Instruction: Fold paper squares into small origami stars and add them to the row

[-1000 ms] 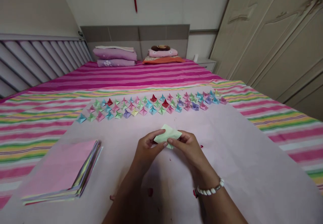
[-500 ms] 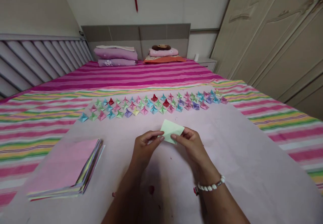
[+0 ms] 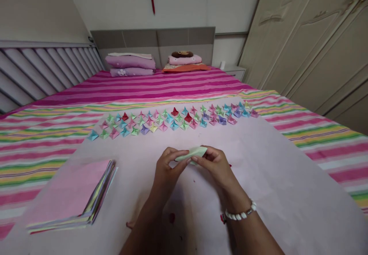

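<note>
Both of my hands pinch a pale green piece of folded paper (image 3: 192, 153) just above a pink sheet (image 3: 276, 178) spread over the bed. My left hand (image 3: 167, 169) grips its left end and my right hand (image 3: 216, 166), with a white bead bracelet on the wrist, grips its right end. The paper lies nearly flat between my fingertips. Beyond my hands runs a double row of several small folded paper shapes (image 3: 172, 119) in pink, green, blue, red and purple.
A stack of coloured paper squares (image 3: 73, 193), pink on top, lies at the near left. The bed carries a striped cover (image 3: 161, 88) with pillows and folded bedding (image 3: 130, 64) at the headboard. Wardrobe doors (image 3: 313, 44) stand at the right.
The green paper stood more upright, showing its flat face; now it is tipped down and held flatter between my fingertips. My hands stay in about the same place.
</note>
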### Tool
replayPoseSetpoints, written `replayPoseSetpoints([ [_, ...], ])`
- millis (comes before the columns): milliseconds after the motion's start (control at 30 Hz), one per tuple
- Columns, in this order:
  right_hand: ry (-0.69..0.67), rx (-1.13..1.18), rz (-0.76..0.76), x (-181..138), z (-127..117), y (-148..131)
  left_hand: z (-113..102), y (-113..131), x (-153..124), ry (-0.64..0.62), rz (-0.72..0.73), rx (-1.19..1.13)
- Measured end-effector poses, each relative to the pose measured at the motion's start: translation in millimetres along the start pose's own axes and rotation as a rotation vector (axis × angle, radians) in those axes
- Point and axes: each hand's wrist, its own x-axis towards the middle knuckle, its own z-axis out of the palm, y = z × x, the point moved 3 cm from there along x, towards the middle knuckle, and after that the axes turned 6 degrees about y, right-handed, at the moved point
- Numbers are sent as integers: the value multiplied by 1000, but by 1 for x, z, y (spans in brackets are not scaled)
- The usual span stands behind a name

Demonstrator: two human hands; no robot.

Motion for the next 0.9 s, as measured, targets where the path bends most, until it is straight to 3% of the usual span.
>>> replayPoseSetpoints([
  [233,31,-11,14,0,-3,-1,-1,3,2,44,-5,-11],
  [500,50,33,43,2,-2,4,1,6,2,-48,-89,-115],
  [633,133,13,-33,4,-6,2,1,3,1,-90,-154,-147],
  [800,-23,13,25,0,0,0,3,2,1,-113,-210,-152],
  [900,-44,27,67,-3,3,-1,3,4,0,-102,-200,-116],
])
